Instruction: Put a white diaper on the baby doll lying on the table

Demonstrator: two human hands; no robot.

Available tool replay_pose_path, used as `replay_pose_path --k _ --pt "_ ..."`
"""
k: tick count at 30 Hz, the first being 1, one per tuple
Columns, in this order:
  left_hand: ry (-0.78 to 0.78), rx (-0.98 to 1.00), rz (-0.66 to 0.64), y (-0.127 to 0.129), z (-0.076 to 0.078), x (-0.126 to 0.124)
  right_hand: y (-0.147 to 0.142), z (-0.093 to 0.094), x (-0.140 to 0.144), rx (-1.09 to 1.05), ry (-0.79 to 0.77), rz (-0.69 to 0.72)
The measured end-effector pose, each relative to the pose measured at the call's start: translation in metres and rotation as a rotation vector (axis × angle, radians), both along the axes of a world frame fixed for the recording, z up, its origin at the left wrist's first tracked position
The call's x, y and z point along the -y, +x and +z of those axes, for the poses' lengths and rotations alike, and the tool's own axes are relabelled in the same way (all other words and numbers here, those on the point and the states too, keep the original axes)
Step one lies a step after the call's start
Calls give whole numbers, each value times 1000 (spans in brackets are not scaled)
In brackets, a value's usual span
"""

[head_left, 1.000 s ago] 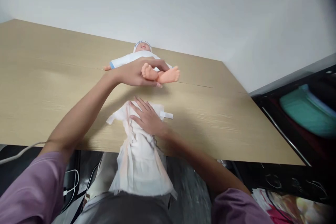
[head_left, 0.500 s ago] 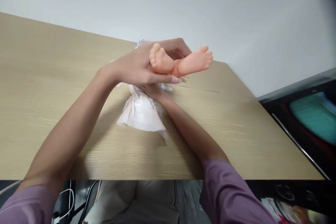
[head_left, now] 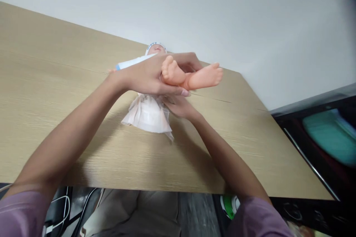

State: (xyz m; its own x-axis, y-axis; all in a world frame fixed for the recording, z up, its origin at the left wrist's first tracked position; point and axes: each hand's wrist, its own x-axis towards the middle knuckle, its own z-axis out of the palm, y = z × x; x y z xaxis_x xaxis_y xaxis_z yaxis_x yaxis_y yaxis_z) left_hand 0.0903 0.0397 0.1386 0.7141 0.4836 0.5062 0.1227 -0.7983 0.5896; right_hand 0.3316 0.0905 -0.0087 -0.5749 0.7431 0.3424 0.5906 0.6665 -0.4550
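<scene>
Currently:
left hand (head_left: 151, 77): clamped round doll's ankles (head_left: 185, 78), legs lifted.
right hand (head_left: 178, 105): on diaper (head_left: 148, 114) under doll (head_left: 155, 53); grip unclear.
table (head_left: 55, 92): holds both.

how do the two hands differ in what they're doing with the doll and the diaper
The left hand is raised off the table and closed around the doll's legs, lifting its feet; the right hand sits lower, under the legs, at the white diaper. The left hand shows fully from its back; the right hand is partly hidden, so its grip is unclear. Both arms reach out from purple sleeves over the wooden table.
</scene>
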Motion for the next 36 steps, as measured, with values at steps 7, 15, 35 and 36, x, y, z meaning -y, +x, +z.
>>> replay_pose_path --k 7,15,35,36 --pt "1 -36 0 5 -30 15 14 -9 72 -347 121 -199" --pt "115 -115 171 -25 -60 40 27 7 80 -319 200 67" --pt "167 -514 160 -117 -118 48 68 -8 69 -129 -50 263" --pt "152 -512 160 -117 -118 48 66 -5 72 -127 -56 255"
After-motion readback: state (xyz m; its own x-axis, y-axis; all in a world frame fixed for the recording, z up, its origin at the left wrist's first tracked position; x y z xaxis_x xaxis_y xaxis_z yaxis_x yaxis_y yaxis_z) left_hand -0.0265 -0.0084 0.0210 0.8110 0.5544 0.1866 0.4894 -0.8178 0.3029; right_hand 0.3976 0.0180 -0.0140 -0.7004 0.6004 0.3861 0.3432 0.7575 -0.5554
